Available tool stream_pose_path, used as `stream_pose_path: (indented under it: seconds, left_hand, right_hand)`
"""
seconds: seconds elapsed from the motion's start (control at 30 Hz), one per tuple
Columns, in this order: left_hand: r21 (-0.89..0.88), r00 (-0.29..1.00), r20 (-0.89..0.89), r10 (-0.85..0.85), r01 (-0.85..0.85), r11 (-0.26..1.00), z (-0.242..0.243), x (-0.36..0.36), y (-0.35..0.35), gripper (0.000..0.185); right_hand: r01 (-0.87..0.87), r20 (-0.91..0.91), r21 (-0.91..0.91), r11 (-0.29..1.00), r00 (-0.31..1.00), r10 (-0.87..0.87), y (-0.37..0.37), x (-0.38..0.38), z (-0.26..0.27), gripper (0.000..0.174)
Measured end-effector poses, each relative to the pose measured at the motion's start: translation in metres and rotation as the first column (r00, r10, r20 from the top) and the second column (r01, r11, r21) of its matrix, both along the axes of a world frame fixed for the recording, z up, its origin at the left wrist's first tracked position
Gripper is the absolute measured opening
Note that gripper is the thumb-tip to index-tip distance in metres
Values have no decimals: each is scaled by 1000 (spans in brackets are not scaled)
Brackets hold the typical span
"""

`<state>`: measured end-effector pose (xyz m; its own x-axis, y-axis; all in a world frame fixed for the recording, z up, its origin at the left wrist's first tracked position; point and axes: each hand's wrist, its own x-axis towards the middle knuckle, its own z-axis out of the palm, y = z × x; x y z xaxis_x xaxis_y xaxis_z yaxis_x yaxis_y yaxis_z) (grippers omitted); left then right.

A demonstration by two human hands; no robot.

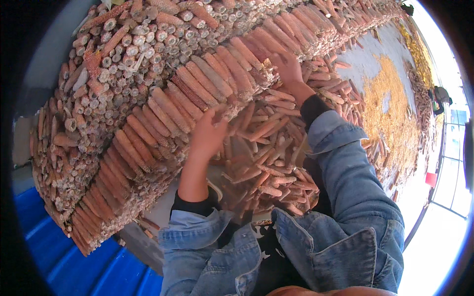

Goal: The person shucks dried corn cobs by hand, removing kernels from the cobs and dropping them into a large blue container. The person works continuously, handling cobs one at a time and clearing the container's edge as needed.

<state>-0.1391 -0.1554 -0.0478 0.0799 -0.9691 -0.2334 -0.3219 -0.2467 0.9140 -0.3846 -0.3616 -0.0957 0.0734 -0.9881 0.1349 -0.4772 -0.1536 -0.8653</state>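
Observation:
Stripped corn cobs lie side by side in a long stacked row [192, 92] that runs diagonally before me. My left hand [210, 131], slightly blurred, is at the near edge of this row, its fingers bent by the cob ends; whether it holds a cob cannot be made out. Farther up the row, my right hand [287, 68] reaches over the cobs, its fingertips touching or just above them; its grip is unclear. Below and between my forearms lies a loose heap of cobs [274, 162], pointing in many directions.
Behind the row rises a taller stack of cobs [137, 48] with round ends outward. Loose yellow corn kernels [392, 107] cover the floor at the right, with yellow ears [418, 51] beyond. Blue corrugated sheeting [85, 255] is at the lower left, a red object [431, 180] at far right.

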Motion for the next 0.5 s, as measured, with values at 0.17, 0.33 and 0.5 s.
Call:
stream_pose_path:
  seconds: [0.17, 0.33, 0.5]
  left_hand:
    - [9, 999, -47, 22, -22, 1000, -1, -5, -2, 35]
    - [36, 999, -12, 33, -33, 999, -1, -6, 4, 33]
    - [55, 977, -187, 102, -94, 994, -1, -8, 6, 33]
  right_hand:
    - [254, -269, 109, 961, 938, -218, 13, -65, -54, 32]
    - [-19, -398, 280, 960, 907, 134, 45, -94, -124, 39]
    - [-33, -634, 270, 962, 746, 203, 37, -88, -188, 44]
